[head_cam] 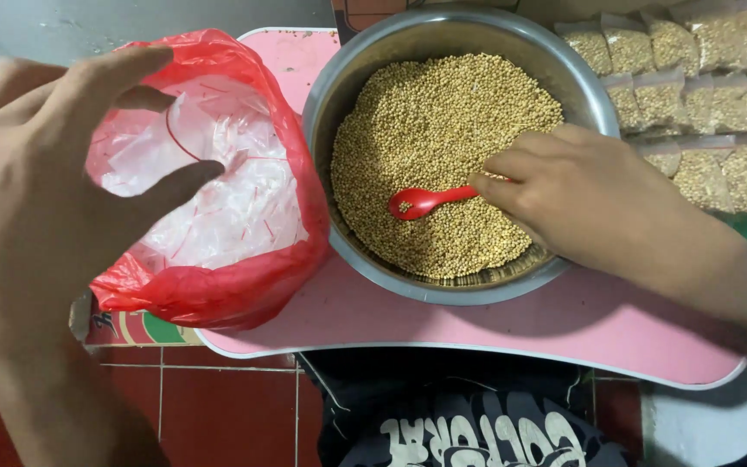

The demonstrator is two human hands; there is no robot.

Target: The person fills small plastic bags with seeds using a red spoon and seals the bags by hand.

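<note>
Right hand (581, 203): grip closed on the handle of a red spoon (425, 201), fingers pinched around the handle end, the spoon bowl pointing left and resting on the seeds (434, 121). The seeds are small, round and tan, and fill a steel bowl (339, 78) to well below its rim. The spoon lies toward the near right part of the seed heap. Left hand (36, 199): grip open, fingers and thumb spread and curved, holding nothing; it hovers over the near left edge of a red bag (218, 294). Whether the fingertips touch the bag cannot be told. The red bag stands open just beside the bowl, touching its left wall, and contains a loose pile of clear small bags (226, 199) with red strips. Bowl and red bag both sit on a pink tabletop (564, 329) with a white edge. Beyond the bowl, at upper right, rows of packets (702, 95) filled with the same seeds lie side by side. Red floor tiles (226, 415) show below the tabletop.
</note>
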